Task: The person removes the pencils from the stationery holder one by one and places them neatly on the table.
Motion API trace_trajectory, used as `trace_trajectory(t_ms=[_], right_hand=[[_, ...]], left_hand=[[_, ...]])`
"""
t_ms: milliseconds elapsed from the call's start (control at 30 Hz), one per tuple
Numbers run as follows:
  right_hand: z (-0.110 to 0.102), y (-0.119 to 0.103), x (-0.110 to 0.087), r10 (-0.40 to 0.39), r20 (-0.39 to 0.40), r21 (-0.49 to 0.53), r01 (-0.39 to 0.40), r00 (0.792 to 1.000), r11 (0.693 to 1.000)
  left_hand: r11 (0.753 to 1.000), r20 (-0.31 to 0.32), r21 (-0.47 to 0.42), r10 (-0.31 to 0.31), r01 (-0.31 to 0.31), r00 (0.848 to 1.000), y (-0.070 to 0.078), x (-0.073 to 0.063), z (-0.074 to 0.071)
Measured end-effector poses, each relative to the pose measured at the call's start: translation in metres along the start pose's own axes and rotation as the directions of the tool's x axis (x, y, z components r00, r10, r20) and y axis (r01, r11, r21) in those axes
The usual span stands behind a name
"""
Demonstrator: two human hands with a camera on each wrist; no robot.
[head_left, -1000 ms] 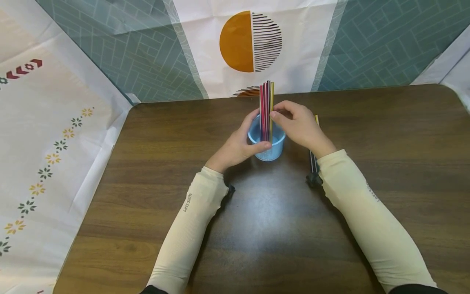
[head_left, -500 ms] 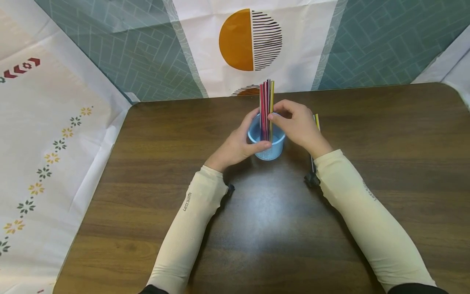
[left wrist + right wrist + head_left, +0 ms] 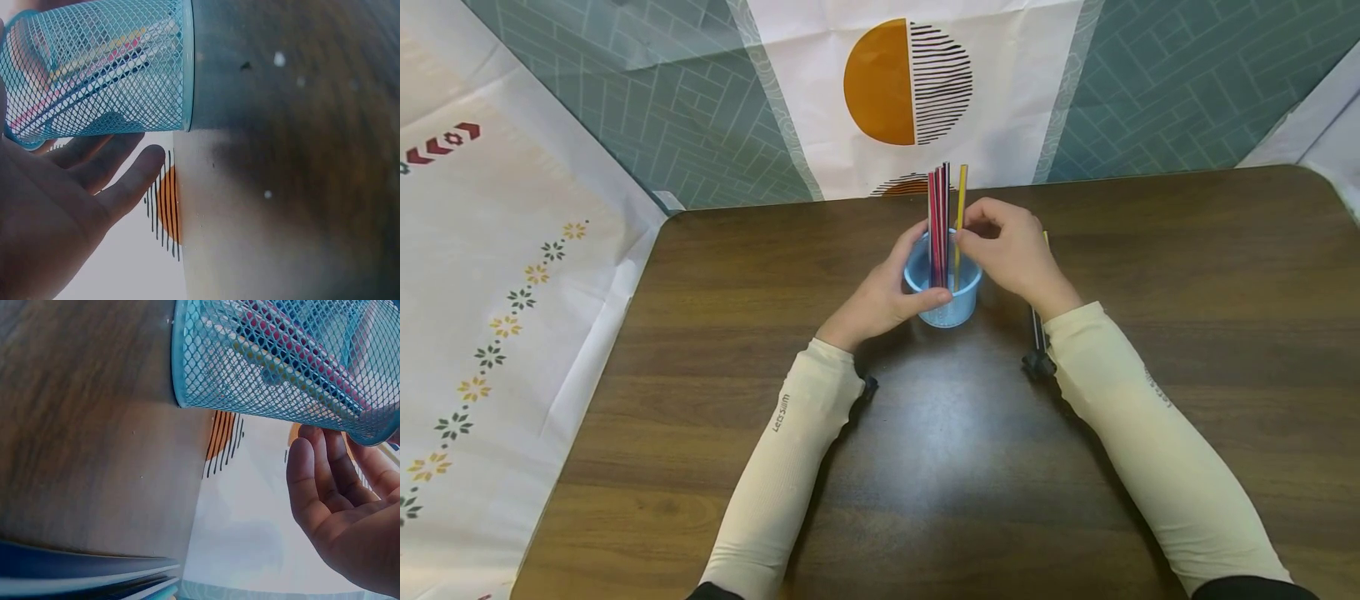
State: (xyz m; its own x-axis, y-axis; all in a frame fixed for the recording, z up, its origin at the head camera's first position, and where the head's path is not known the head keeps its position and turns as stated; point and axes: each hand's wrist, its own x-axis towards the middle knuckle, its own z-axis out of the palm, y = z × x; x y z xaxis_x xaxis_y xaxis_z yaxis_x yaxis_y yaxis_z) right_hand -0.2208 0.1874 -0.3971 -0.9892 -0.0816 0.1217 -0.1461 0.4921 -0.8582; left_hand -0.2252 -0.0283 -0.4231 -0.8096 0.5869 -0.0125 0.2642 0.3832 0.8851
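mesh cup [image 3: 951,313] stands upright on the bench [image 3: 925,467], near the far edge and about midway along it, with a bundle of coloured sticks [image 3: 937,208] upright in it. one yellow stick [image 3: 962,192] stands just apart from them, its lower end inside the cup and its top tipped slightly toward the bench's right edge. the right hand [image 3: 1018,254] pinches this stick between thumb and forefinger near the rim; its other fingers [image 3: 302,478] bend loosely at the outside of the mesh. the left hand [image 3: 887,300] brackets the mouth of the cup, thumb along the near side, fingers round the far side; how hard they press, i cannot tell.

to do this well, the yellow stick should travel along its own length; a sideways pull would likely lever on the rim and rock the cup. the left hand serves best as a steady brace, firm but not squeezing, its thumb clear of the stick's path. a light pinch should be enough for something so slim. loose sticks [image 3: 1038,329] lie beside the right wrist, so the sleeve [image 3: 1135,417] is best lifted over them, lest it sweep them toward the right edge.
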Motion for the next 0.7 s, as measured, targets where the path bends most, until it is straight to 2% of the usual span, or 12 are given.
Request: trace_trajectory(t_ms=[233, 400, 533, 700], right_hand=[[-0.0029, -0.0020, 0.0002, 0.014, -0.006, -0.005, -0.014, 1.000, 1.000], [-0.0042, -0.0017, 0.0002, 0.011, -0.042, 0.014, -0.010, 0.999, 1.000], [-0.0052, -0.0013, -0.0001, 0.029, -0.074, 0.099, -0.022, 0.997, 0.995], [-0.0067, -0.0017, 0.0000, 0.105, -0.077, 0.211, -0.087, 0.991, 0.974]], left_hand=[[1.000, -0.006, -0.008, 0.007, -0.007, 1.000, -0.0001, -0.0005, -0.0004], [1.000, -0.011, -0.005, 0.000, 0.000, 1.000, -0.0002, -0.0005, -0.0004], [1.000, -0.010, 0.003, -0.004, 0.004, 1.000, -0.0002, -0.0002, -0.0002], [1.000, -0.005, 0.002, 0.000, 0.000, 1.000, -0.0001, 0.0007, 0.0005]])
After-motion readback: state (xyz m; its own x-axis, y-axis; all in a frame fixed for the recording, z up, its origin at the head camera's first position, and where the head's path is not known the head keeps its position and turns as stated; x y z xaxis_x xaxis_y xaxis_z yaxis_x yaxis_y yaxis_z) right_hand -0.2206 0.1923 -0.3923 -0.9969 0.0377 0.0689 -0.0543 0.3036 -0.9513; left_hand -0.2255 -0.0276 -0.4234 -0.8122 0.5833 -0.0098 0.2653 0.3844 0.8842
